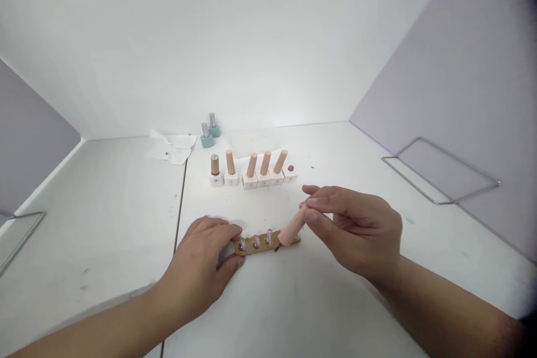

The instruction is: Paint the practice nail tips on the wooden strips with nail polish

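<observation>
The right hand (352,229) had its grip pinched on a peach cylindrical cap (291,226) (light and stiff, by its look) near the upper end. The left hand (201,265) pressed around the 9 o'clock end of a tan pegged strip (266,243)

- 2 bare arms reach in from the lower corners, converging toward the centre.
- Left forearm (84,331): low and long, angled up and inward; wrist nearly straight.
- Left hand (199,268): back upward, fingers (220,228) together and curved forward; left thumb (235,264) lies opposite them, below, in a loose grip.
- Right forearm (444,302): enters from lower right, sloping up and inward; wrist slightly bent.
- Right hand (356,229): sits higher than the left, fingertips pointing left; index finger (323,193) and right thumb (312,215) nearly parallel, in a pinch.
- Other 3 right fingers curl in behind.
- Hands apart, not touching.
</observation>
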`<action>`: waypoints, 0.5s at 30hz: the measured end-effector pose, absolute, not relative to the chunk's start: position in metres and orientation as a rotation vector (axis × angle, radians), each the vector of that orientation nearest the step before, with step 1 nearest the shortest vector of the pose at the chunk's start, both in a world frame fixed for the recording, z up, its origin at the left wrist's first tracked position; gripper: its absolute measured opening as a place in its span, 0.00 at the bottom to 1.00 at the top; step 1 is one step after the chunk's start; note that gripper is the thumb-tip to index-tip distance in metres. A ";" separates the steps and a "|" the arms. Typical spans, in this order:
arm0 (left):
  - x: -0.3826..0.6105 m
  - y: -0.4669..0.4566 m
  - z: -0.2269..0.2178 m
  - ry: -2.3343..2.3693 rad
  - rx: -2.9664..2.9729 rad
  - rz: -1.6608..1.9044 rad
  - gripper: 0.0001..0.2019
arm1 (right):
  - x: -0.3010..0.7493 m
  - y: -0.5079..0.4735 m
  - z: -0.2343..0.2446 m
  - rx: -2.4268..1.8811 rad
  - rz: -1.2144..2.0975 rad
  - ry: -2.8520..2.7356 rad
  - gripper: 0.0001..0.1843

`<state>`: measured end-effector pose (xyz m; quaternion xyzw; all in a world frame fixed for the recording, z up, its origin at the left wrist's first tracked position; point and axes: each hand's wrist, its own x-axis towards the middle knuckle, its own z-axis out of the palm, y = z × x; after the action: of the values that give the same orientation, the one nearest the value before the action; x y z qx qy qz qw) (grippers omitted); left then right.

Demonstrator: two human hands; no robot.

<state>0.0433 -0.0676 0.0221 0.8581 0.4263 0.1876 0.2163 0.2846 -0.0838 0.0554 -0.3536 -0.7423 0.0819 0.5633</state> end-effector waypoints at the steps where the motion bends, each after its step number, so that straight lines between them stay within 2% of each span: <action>1: 0.044 -0.068 0.022 1.182 2.377 0.523 0.13 | 0.286 -0.083 0.057 -0.834 0.175 -1.710 0.19; 8: 0.044 -0.069 0.018 1.183 2.361 0.574 0.13 | 0.305 -0.068 0.073 -1.081 -0.033 -1.276 0.04; 15: 0.044 -0.069 0.018 1.202 2.347 0.549 0.12 | 0.328 -0.045 0.063 -1.312 -0.116 -1.164 0.06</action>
<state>0.0441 -0.0690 0.0182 0.8496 0.4352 0.1986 0.2222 0.3278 -0.0447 0.0628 -0.5748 -0.5100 -0.0507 0.6379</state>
